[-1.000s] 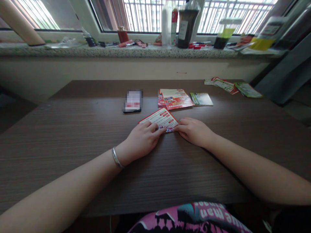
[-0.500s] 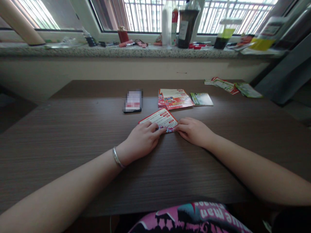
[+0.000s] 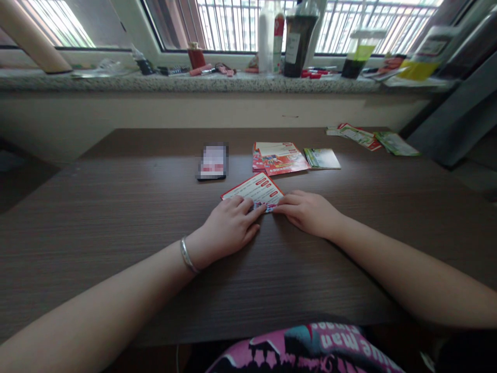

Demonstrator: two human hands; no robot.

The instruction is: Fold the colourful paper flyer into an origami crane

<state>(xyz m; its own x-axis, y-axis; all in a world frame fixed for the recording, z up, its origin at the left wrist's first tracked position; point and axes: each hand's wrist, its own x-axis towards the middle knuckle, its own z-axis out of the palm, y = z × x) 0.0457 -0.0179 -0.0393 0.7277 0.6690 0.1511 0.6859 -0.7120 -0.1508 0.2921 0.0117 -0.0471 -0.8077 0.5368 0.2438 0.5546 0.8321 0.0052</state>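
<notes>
A cream card with a red border and printed text [image 3: 261, 187] lies tilted on the dark desk between my hands, its near edge folded up into a strip with a coloured print. My left hand [image 3: 235, 225] rests on the card's left part, fingers stretched out over the fold and thumb apart on the desk. From the right, my right hand [image 3: 308, 212] has its fingers together on the fold at the near corner, close to my left fingertips. Its thumb is mostly hidden below the fingers.
A phone with a blurred screen [image 3: 213, 161] lies beyond the card. Red and cream cards [image 3: 285, 159] overlap next to a small green-white stack [image 3: 323, 159]. More cards [image 3: 361, 137] lie at the far right. Bottles [image 3: 300, 46] and clutter line the stone windowsill [image 3: 233, 83].
My right fingertips have slid left along the fold towards my left hand. My left thumb has come off the near edge onto the desk. The card has barely moved.
</notes>
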